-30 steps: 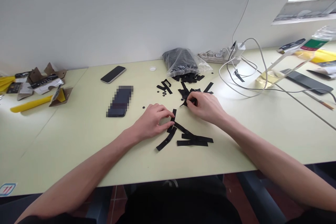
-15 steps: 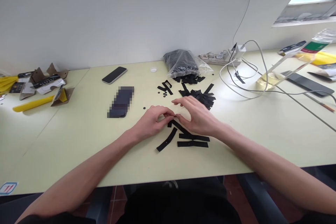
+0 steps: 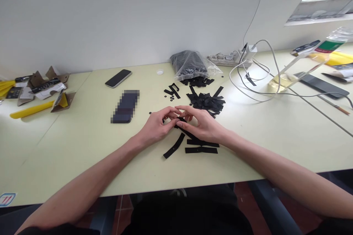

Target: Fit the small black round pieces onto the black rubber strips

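My left hand (image 3: 157, 125) and my right hand (image 3: 204, 123) meet over the table, fingertips touching. Both are closed in a pinch on a black strip (image 3: 181, 119), which is partly covered by the fingers. Below the hands lie more black strips, one slanting strip (image 3: 174, 147) and a flat one (image 3: 201, 150) with a small dot at its middle. Just beyond my right hand is a heap of black strips (image 3: 206, 101). Several small black rings (image 3: 171, 98) sit near a few loose black pieces (image 3: 174, 90) past the fingertips.
Against the wall stands a clear bag (image 3: 190, 64) of black pieces, beside a power strip (image 3: 220, 60) with looping cables. A tilted plastic bottle (image 3: 303, 66) with yellowish liquid is at right. Leftward are a phone (image 3: 118, 78), a blurred dark object (image 3: 126, 106) and yellow tools (image 3: 33, 109) with cardboard.
My right hand has moved left, and its fingers have come down to meet my left hand's fingertips. More of the black strip now shows between the hands. The view has shifted slightly.
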